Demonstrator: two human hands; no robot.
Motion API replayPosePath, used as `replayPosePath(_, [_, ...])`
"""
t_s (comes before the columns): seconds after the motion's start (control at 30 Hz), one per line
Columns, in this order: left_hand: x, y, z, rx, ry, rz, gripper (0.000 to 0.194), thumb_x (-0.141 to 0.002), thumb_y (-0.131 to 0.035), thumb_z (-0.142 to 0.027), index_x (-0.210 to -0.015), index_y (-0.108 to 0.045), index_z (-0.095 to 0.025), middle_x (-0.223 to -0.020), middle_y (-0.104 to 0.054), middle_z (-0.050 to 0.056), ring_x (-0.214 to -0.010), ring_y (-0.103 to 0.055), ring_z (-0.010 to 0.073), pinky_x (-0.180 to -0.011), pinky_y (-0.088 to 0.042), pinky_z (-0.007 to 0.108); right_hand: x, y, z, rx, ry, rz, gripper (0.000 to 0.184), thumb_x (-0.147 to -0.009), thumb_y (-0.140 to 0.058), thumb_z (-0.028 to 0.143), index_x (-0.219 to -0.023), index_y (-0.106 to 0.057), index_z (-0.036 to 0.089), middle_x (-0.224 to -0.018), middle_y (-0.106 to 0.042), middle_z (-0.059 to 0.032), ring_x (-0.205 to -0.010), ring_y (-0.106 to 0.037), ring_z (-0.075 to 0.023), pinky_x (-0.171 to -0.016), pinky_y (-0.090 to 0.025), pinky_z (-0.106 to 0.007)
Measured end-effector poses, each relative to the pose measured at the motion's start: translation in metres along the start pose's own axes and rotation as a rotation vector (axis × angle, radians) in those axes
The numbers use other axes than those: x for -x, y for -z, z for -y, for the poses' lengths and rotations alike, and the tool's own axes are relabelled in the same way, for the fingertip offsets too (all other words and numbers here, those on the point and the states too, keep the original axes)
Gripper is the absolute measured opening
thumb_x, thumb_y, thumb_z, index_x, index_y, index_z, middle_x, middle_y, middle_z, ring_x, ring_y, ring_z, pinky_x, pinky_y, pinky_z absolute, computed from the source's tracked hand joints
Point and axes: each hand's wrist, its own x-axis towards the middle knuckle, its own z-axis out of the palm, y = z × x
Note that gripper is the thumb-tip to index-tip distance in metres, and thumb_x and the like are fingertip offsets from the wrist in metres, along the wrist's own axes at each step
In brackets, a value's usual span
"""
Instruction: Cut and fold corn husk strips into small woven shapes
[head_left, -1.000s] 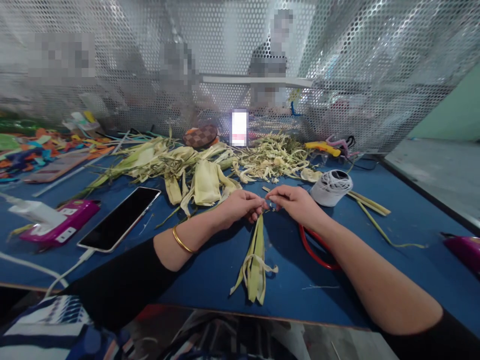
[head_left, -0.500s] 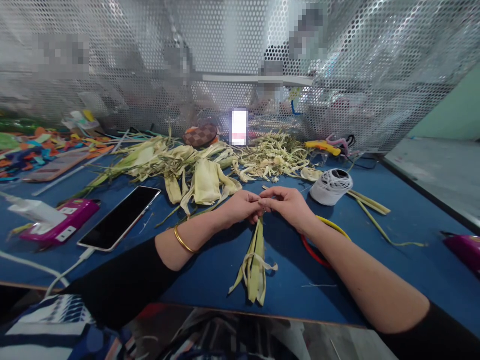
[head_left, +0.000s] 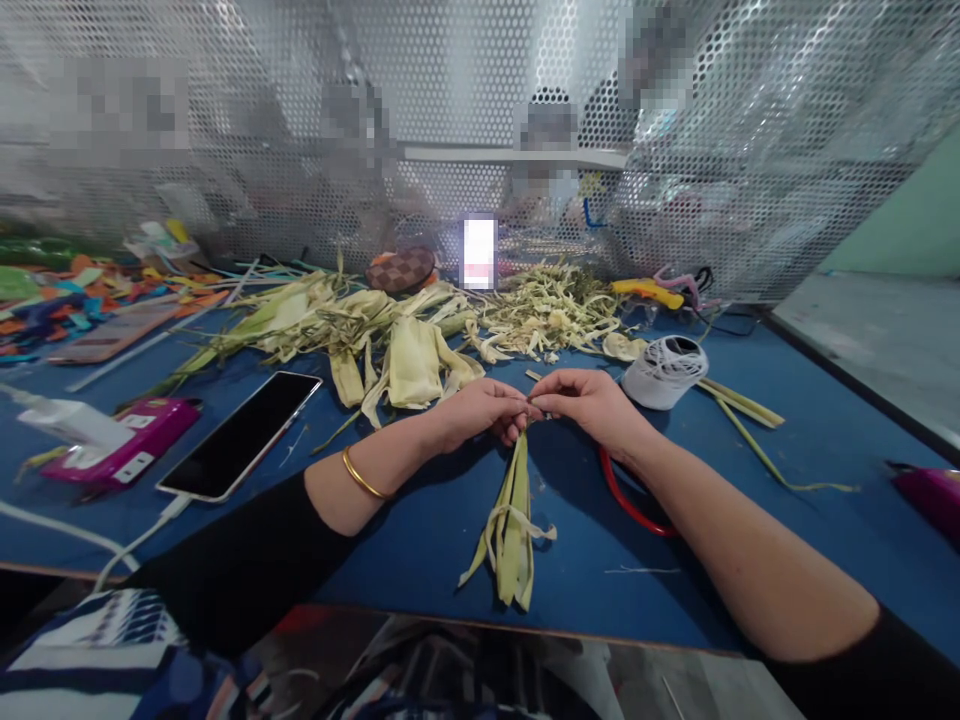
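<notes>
My left hand [head_left: 491, 408] is closed on the top of a bundle of pale green corn husk strips [head_left: 513, 530]. The strips hang down toward me and fan out over the blue table, with a curled strip crossing them. Just beside it, my right hand [head_left: 581, 400] pinches with thumb and forefinger at the bundle's top, its fingertips meeting those of my left hand. What lies in that pinch is too small to make out. Close behind my right hand stands a ball of white thread [head_left: 660, 385]. Under my right wrist is a red-handled thing [head_left: 634, 505], partly hidden.
Corn husks [head_left: 415, 365] and a heap of shredded husk [head_left: 559, 315] lie along the back by a perforated metal screen [head_left: 450, 90]. A phone [head_left: 244, 437] and a purple power strip [head_left: 139, 445] are at left. Husk stalks [head_left: 742, 405] lie at right; a yellow-handled tool [head_left: 649, 292] is behind.
My right hand has shifted slightly to the right, its fingertips drawn a little along from the left hand's. The husk bundle hangs nearly as before.
</notes>
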Motion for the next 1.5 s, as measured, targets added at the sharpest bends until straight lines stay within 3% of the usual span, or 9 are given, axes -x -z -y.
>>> replayPosePath(0.1, [-0.001, 0.001, 0.001, -0.014, 0.000, 0.004, 0.019, -0.078, -0.051, -0.014, -0.061, -0.060, -0.012, -0.056, -0.058, 0.000, -0.048, -0.053, 0.0064, -0.055, -0.046, 0.019, -0.001, 0.000, -0.003, 0.073, 0.047, 0.034, 0.016, -0.063, -0.071, 0.032, -0.071, -0.067, 0.018, -0.062, -0.065, 0.0006, -0.061, -0.056, -0.0142, -0.063, -0.043, -0.028])
replayPosePath(0.33, [0.000, 0.001, 0.001, -0.015, 0.000, 0.000, 0.018, -0.077, -0.051, -0.014, -0.061, -0.060, -0.012, -0.056, -0.059, 0.001, -0.048, -0.054, 0.0066, -0.054, -0.045, 0.019, 0.000, -0.004, -0.007, 0.392, 0.279, -0.077, 0.001, -0.068, -0.067, 0.022, -0.069, -0.067, 0.021, -0.069, -0.057, 0.0010, -0.063, -0.049, -0.0134, -0.058, -0.037, -0.027])
replayPosePath(0.57, [-0.001, 0.002, 0.001, -0.023, -0.011, 0.006, 0.019, -0.076, -0.051, -0.016, -0.060, -0.060, -0.012, -0.056, -0.058, 0.001, -0.048, -0.053, 0.0066, -0.052, -0.044, 0.019, 0.000, -0.002, -0.007, 0.435, 0.302, -0.031, 0.008, -0.074, -0.060, 0.022, -0.067, -0.061, 0.021, -0.068, -0.056, 0.0005, -0.066, -0.051, -0.0145, -0.062, -0.037, -0.027])
replayPosePath(0.8, [-0.002, 0.002, 0.003, -0.002, -0.015, -0.014, 0.015, -0.076, -0.052, -0.017, -0.068, -0.064, -0.012, -0.061, -0.060, 0.001, -0.047, -0.053, 0.0066, -0.051, -0.045, 0.019, -0.004, 0.000, -0.012, 0.290, 0.167, 0.056, 0.011, -0.078, -0.053, 0.027, -0.070, -0.055, 0.020, -0.065, -0.059, 0.0013, -0.060, -0.049, -0.0131, -0.061, -0.038, -0.027])
replayPosePath(0.97, [-0.001, 0.002, 0.002, -0.025, -0.014, -0.013, 0.018, -0.077, -0.051, -0.017, -0.063, -0.060, -0.012, -0.059, -0.059, 0.001, -0.048, -0.053, 0.0068, -0.052, -0.045, 0.019, -0.002, -0.004, -0.010, 0.309, 0.277, -0.014, 0.007, -0.075, -0.061, 0.026, -0.079, -0.060, 0.020, -0.066, -0.055, 0.0027, -0.061, -0.049, -0.0131, -0.058, -0.037, -0.026])
replayPosePath(1.13, [-0.001, 0.003, 0.003, -0.011, -0.012, -0.018, 0.018, -0.076, -0.051, -0.015, -0.061, -0.059, -0.012, -0.057, -0.059, 0.001, -0.047, -0.053, 0.0064, -0.051, -0.043, 0.018, 0.000, -0.007, -0.007, 0.407, 0.383, -0.056, 0.007, -0.075, -0.061, 0.020, -0.068, -0.060, 0.020, -0.068, -0.054, 0.0007, -0.066, -0.049, -0.0143, -0.060, -0.037, -0.026])
replayPosePath(1.23, [-0.002, 0.003, 0.003, -0.008, -0.022, -0.017, 0.018, -0.076, -0.051, -0.016, -0.061, -0.060, -0.012, -0.056, -0.059, 0.001, -0.047, -0.053, 0.0065, -0.051, -0.043, 0.018, -0.002, -0.006, -0.010, 0.406, 0.343, -0.038, 0.009, -0.076, -0.058, 0.022, -0.067, -0.057, 0.020, -0.067, -0.054, 0.0007, -0.067, -0.049, -0.0147, -0.062, -0.037, -0.027])
replayPosePath(1.4, [-0.003, 0.002, 0.004, 0.013, -0.015, -0.033, 0.014, -0.073, -0.055, -0.019, -0.065, -0.063, -0.011, -0.058, -0.059, 0.001, -0.046, -0.052, 0.0068, -0.049, -0.043, 0.019, -0.004, -0.002, -0.014, 0.267, 0.151, 0.027, 0.015, -0.078, -0.054, 0.032, -0.069, -0.052, 0.020, -0.063, -0.052, 0.0027, -0.059, -0.045, -0.0134, -0.060, -0.036, -0.028])
replayPosePath(1.5, [-0.003, 0.001, 0.004, 0.034, -0.003, -0.035, 0.014, -0.071, -0.055, -0.019, -0.070, -0.066, -0.010, -0.058, -0.059, 0.000, -0.045, -0.052, 0.0067, -0.049, -0.043, 0.020, -0.004, 0.000, -0.013, 0.239, 0.126, 0.009, 0.016, -0.077, -0.053, 0.034, -0.069, -0.051, 0.020, -0.062, -0.052, 0.0032, -0.059, -0.044, -0.0128, -0.060, -0.035, -0.028])
